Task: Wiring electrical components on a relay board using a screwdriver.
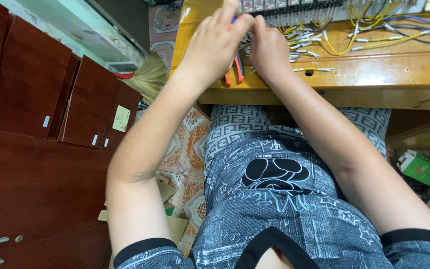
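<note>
Head view, one entry: left hand (214,42) and right hand (269,47) meet over the wooden tabletop (374,74), fingers pinched shut on a small blue-tipped wire (234,21); red-handled pliers (236,72) beneath; loose ferruled wires (304,50) beside; best kept steady, I judge.

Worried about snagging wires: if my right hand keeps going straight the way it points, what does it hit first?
Probably the bundle of ferrule-tipped wires just ahead of the right hand, before the terminal strip; depth is unclear.
</note>
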